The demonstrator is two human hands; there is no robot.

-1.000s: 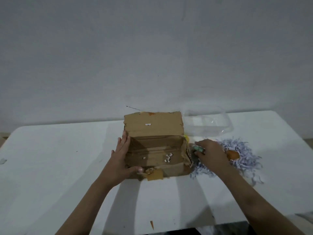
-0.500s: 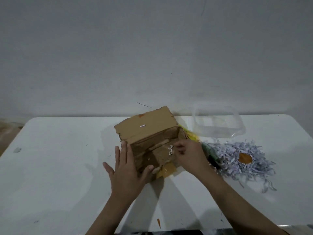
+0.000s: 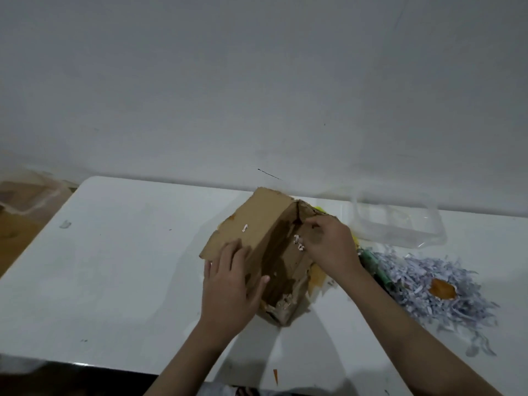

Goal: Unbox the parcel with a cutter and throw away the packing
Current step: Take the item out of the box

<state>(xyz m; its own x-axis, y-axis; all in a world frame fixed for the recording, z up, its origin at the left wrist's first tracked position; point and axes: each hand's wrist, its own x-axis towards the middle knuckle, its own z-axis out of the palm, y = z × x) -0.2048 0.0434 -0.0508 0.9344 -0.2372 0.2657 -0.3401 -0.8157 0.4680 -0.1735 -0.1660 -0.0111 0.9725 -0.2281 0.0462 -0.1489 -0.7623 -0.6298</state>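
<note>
Both hands work an emptied box (image 3: 257,241) mid-tabletop (image 3: 120,281): the left hand (image 3: 231,284) presses flat-fingered on its flap, the right hand (image 3: 328,247) pinches its far wall. Shredded packing (image 3: 434,281) lies alongside; a firm two-handed grip should carry it off cleanly.

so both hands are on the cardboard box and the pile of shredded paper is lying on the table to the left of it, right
Not quite. In the head view both hands, left hand and right hand, are on the cardboard box, but the shredded paper lies on the table to the right of the box, not the left.
</note>
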